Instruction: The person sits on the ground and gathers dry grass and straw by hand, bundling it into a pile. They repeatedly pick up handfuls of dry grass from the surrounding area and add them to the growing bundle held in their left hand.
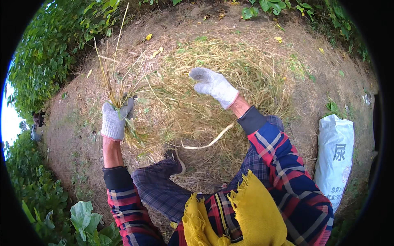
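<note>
My left hand [115, 120], in a grey-white knit glove, grips a bundle of dry grass stalks [115, 92]. Long stems fan out above the fist, and some green blades hang below it. My right hand [214, 86], gloved the same way, is held over a spread heap of cut dry grass [221, 61]. Its thumb stands apart from the fingers, and nothing shows between them. Between my legs, a pale curved strip [212, 143], perhaps a stalk, lies over the straw. The palm side of my right hand is partly hidden.
A white woven sack [334, 153] bearing print lies on the ground at my right. Leafy bushes [46, 64] border the left side, and broad-leaved plants [86, 221] grow at lower left. Yellow scarf ends [261, 209] hang in front of my chest.
</note>
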Available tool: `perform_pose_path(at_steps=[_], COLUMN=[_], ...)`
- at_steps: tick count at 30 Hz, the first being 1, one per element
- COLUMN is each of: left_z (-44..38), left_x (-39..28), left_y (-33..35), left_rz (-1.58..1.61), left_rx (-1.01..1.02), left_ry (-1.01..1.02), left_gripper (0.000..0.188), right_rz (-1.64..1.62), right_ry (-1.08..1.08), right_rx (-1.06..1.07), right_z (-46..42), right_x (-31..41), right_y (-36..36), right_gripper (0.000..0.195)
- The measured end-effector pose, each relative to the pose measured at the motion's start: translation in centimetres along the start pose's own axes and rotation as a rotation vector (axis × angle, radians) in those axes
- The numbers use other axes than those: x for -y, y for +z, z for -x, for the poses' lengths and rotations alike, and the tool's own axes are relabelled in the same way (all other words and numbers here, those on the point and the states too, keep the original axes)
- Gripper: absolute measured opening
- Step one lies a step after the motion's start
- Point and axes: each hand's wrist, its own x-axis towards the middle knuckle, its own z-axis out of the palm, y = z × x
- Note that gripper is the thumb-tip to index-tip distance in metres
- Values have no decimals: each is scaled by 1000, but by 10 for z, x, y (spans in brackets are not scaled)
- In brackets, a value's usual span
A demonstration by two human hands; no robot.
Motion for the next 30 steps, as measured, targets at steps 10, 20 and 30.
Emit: perform_pose_path(at_steps=[10, 20, 30], left_z=[8, -29, -38], left_x=[-57, -90, -60], left_y=[39, -45, -95], left_rz=[-395, -587, -150], left_rx=[379, 45, -80], left_ry=[239, 304, 157], left_gripper=[23, 21, 23], right_rz=[830, 1311, 1226], right_ry=[-395, -20, 279], right_rx=[-157, -140, -105], right_z=[11, -2, 8], right_x=[-8, -33, -83], right_y=[29, -7, -28], right_gripper=[51, 23, 27])
